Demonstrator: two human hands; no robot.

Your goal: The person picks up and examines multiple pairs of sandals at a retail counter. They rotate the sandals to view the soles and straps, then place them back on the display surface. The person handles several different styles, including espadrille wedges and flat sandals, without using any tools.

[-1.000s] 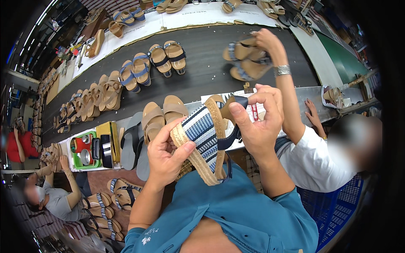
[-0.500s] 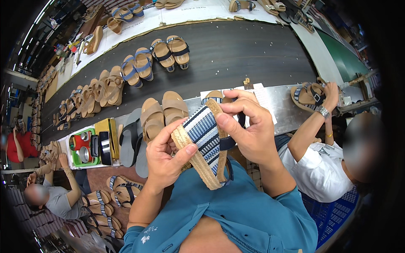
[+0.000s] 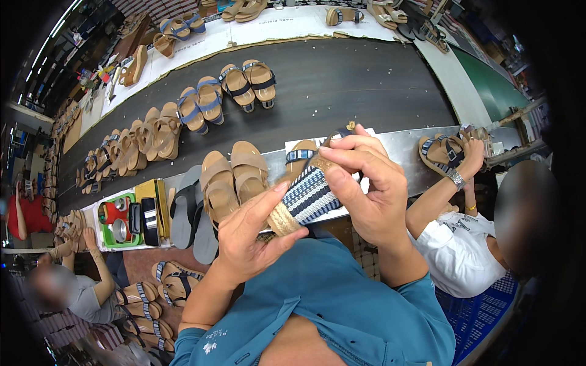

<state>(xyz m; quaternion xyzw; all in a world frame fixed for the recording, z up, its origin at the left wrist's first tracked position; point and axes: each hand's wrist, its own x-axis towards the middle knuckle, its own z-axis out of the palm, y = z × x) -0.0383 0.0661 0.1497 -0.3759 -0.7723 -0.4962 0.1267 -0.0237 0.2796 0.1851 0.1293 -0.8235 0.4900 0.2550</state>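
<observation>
Two-point grip on striped wedge sandal (image 3: 311,196), mid-air in front of blue shirt (image 3: 317,274), nr tabletop (image 3: 406,149): pinched at rope-trimmed end by thumb + fingers of L hand (image 3: 253,235), at opp. end by R hand (image 3: 369,198). Just tipped vs. half a sec ago, taking long rope edge mostly out of sight, i.e. prob. diff. face open to view. Just beyond, on tabletop: another striped sandal (image 3: 301,155) + tan pair (image 3: 235,177).

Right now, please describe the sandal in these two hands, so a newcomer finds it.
Find the black belt, then the teal shirt below it. In front of the shirt, the left hand and right hand hold the sandal; unlike the tan pair beside it, its side is striped blue and white.
</observation>
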